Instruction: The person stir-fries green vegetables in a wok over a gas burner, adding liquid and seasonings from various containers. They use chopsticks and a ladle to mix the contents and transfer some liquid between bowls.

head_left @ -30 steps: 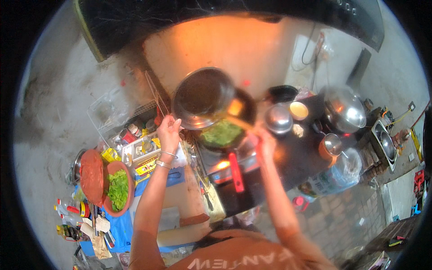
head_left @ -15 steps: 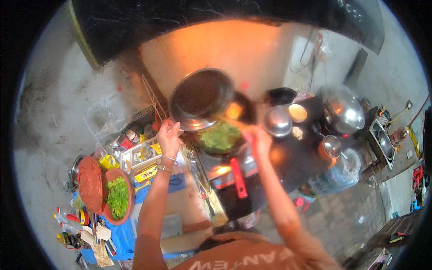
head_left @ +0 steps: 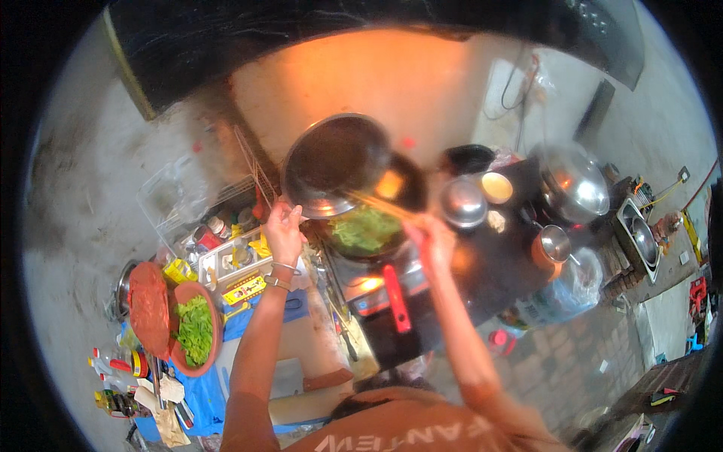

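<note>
My left hand (head_left: 284, 227) is closed on the near left edge of a wide metal pan (head_left: 331, 154). The pan is tilted, dark inside with a shiny rim, above the stove. My right hand (head_left: 433, 239) grips a pair of wooden chopsticks (head_left: 384, 208), whose tips lie at the raised pan's lower rim. Just below, leafy greens (head_left: 365, 230) fill a frying pan with a red handle (head_left: 397, 299) on a gas stove (head_left: 367, 295). Behind the chopsticks a dark pan (head_left: 410, 181) holds something yellow-orange, partly hidden.
At left stand a reddish-brown clay bowl (head_left: 216, 348) of cut greens and a white tray (head_left: 207, 265) of seasonings. To the right are a steel bowl (head_left: 464, 202), a yellowish bowl (head_left: 497, 188), a large metal wok (head_left: 576, 184) and a sink (head_left: 640, 239). A dark hood (head_left: 256, 38) hangs above.
The chopstick tips have shifted slightly left and up to the raised pan's rim. My left hand and the tilted pan stay almost in place.
</note>
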The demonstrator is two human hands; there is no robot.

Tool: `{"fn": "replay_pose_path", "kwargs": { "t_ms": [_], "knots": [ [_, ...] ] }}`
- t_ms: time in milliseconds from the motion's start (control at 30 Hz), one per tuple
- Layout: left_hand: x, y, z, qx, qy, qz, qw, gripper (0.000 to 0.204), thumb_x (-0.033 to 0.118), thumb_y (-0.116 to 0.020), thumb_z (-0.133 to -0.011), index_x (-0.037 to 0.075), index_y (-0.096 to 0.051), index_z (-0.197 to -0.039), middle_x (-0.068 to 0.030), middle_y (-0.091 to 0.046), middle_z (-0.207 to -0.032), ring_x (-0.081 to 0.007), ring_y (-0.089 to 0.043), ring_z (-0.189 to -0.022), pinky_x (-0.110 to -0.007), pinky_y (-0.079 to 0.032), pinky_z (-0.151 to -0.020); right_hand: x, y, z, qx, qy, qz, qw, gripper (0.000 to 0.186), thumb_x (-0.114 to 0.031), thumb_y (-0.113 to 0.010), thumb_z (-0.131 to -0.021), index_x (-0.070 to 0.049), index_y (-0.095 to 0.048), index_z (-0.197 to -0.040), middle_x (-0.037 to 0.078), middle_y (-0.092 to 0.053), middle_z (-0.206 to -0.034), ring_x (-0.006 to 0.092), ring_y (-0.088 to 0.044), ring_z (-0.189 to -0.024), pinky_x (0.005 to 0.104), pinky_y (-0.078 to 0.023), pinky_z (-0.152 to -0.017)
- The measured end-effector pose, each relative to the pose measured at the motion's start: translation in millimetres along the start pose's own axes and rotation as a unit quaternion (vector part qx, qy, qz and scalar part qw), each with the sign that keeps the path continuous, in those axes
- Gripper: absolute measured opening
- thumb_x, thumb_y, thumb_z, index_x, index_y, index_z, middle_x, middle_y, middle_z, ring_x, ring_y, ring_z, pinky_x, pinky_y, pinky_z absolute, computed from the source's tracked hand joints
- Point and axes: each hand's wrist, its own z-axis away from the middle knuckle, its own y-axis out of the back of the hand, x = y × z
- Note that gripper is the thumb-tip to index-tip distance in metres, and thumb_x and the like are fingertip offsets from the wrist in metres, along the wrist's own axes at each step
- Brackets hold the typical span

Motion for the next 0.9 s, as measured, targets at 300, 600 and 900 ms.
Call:
{"fn": "replay_pose_path", "kwargs": {
  "t_ms": [300, 600, 900],
  "knots": [
    [4, -5, 1, 0.020, 0.007, -0.015, 1.000, 0.013, 0.009, -0.058, -0.082, 0.004, -0.047, -0.082, -0.0036, -0.052, -0.070, -0.0117, -0.058, -0.056, -0.022, -0.040, -0.030, 10, 16, 15, 0.013, 0.010, -0.026, 1.000, 0.019, -0.007, -0.051, -0.085, 0.010, -0.053, -0.092, 0.018, -0.059, -0.089, 0.0294, -0.063, -0.078, 0.0344, -0.056, -0.071],
    [-4, 1, -6, 0.027, 0.039, 0.010, 0.999, 0.012, 0.009, -0.058, -0.082, 0.004, -0.047, -0.081, -0.0047, -0.053, -0.072, -0.0138, -0.060, -0.056, -0.022, -0.039, -0.030, 18, 15, 15, 0.020, -0.004, -0.010, 1.000, 0.022, -0.009, -0.050, -0.086, 0.010, -0.053, -0.094, 0.020, -0.058, -0.091, 0.0288, -0.063, -0.077, 0.0342, -0.056, -0.070],
    [-7, 6, -3, 0.021, 0.040, -0.035, 0.998, 0.013, 0.009, -0.059, -0.082, 0.003, -0.047, -0.081, -0.0055, -0.053, -0.069, -0.0154, -0.061, -0.057, -0.023, -0.040, -0.030, 18, 15, 8, 0.033, -0.014, 0.010, 0.999, 0.021, -0.009, -0.051, -0.085, 0.010, -0.054, -0.092, 0.018, -0.059, -0.089, 0.0276, -0.063, -0.076, 0.0331, -0.056, -0.067]
  ]
}}
